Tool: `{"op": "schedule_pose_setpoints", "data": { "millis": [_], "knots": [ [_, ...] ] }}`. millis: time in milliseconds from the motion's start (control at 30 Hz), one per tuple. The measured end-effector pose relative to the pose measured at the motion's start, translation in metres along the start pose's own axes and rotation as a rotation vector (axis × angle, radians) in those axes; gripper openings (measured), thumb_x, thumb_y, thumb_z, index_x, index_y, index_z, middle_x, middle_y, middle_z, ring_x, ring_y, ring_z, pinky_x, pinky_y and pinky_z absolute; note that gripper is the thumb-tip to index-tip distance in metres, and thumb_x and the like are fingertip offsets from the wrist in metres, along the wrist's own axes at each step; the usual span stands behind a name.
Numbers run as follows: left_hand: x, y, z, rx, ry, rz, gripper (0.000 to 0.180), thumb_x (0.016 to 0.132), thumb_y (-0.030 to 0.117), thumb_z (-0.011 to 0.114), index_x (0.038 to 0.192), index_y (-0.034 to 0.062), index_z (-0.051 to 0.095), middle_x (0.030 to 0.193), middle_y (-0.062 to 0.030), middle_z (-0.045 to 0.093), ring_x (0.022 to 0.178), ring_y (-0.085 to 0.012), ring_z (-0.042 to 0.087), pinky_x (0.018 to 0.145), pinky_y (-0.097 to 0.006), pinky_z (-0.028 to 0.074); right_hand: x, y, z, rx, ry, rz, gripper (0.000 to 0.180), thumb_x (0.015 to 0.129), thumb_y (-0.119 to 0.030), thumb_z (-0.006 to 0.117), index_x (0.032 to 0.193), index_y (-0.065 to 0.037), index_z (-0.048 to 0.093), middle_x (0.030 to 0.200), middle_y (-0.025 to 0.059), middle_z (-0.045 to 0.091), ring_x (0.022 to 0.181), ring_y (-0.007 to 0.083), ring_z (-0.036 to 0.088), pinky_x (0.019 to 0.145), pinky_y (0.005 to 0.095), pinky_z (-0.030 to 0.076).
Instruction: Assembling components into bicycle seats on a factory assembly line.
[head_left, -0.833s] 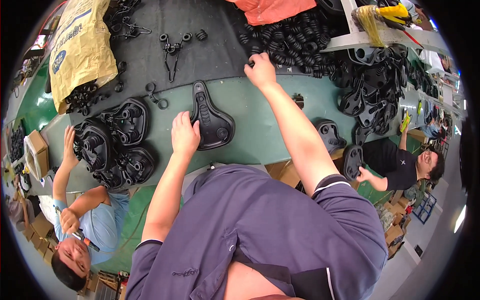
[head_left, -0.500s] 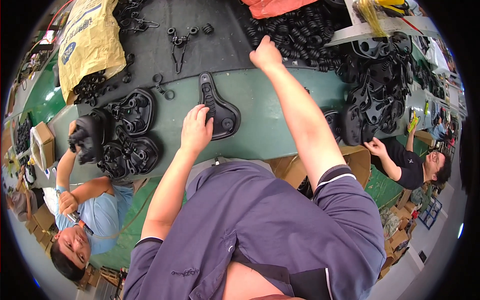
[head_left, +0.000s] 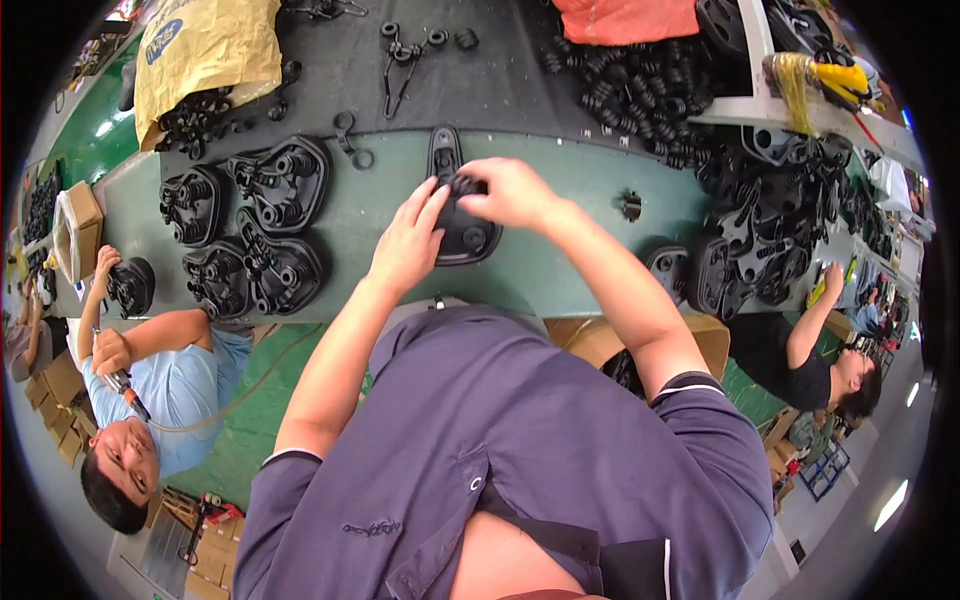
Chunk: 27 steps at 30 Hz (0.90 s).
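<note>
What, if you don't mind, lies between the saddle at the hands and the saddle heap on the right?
The head view shows a small dark part on the green table, the right forearm crossing, and another saddle beside the heap.

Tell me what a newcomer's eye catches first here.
Probably the orange sheet at the top, by a heap of black coiled pieces, and the yellow sack at upper left. Then, near the middle, the left hand and right hand close together over a black saddle-shaped part.
</note>
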<state>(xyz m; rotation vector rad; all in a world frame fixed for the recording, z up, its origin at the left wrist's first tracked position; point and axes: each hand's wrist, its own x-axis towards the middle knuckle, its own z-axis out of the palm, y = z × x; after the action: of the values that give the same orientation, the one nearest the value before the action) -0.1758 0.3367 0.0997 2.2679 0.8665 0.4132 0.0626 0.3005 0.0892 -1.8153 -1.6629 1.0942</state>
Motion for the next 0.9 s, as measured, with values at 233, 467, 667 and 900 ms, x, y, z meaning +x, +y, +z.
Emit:
{"op": "schedule_pose_setpoints", "data": {
  "millis": [233, 467, 667, 900],
  "knots": [
    [-0.009, -0.022, -0.007, -0.257, -0.235, -0.181, 0.046, 0.088, 0.006, 0.078, 0.131, 0.0065, 0.063, 0.137, -0.0123, 0.064, 0.111, -0.0352, 0.072, 0.091, -0.044, 0.061, -0.07, -0.031, 0.072, 0.1, 0.287, -0.026, 0.046, 0.082, -0.014, 0.086, 0.12, -0.002, 0.063, 0.12, 0.0179, 0.066, 0.115, 0.0392, 0.065, 0.098, 0.0478, 0.055],
    [-0.046, -0.048, 0.005, -0.239, -0.404, -0.103, 0.05, 0.087, 0.011, 0.084, 0.133, 0.0051, 0.067, 0.129, -0.0112, 0.068, 0.106, -0.0299, 0.071, 0.089, -0.04, 0.059, -0.085, 0.007, 0.107, -0.3, 0.238, -0.137, 0.043, 0.082, -0.01, 0.084, 0.119, -0.004, 0.064, 0.116, 0.0134, 0.062, 0.11, 0.0357, 0.063, 0.093, 0.0464, 0.055],
    [-0.047, -0.053, 0.008, -0.449, -0.368, -0.4, 0.053, 0.089, 0.01, 0.082, 0.138, 0.0048, 0.064, 0.129, -0.0127, 0.068, 0.104, -0.033, 0.071, 0.091, -0.04, 0.059, -0.077, -0.002, 0.102, -0.422, 0.126, 0.004, 0.047, 0.083, -0.016, 0.084, 0.124, -0.004, 0.064, 0.119, 0.0134, 0.062, 0.113, 0.034, 0.065, 0.093, 0.0466, 0.057],
    [-0.04, -0.056, -0.008, -0.171, -0.239, -0.085, 0.047, 0.094, 0.017, 0.077, 0.138, 0.0097, 0.064, 0.137, -0.008, 0.067, 0.092, -0.0325, 0.071, 0.085, -0.045, 0.059, -0.046, -0.014, 0.061, -0.352, 0.086, -0.021, 0.037, 0.087, -0.035, 0.082, 0.103, -0.004, 0.068, 0.109, 0.0156, 0.062, 0.103, 0.034, 0.068, 0.086, 0.0477, 0.059]
  ]
}}
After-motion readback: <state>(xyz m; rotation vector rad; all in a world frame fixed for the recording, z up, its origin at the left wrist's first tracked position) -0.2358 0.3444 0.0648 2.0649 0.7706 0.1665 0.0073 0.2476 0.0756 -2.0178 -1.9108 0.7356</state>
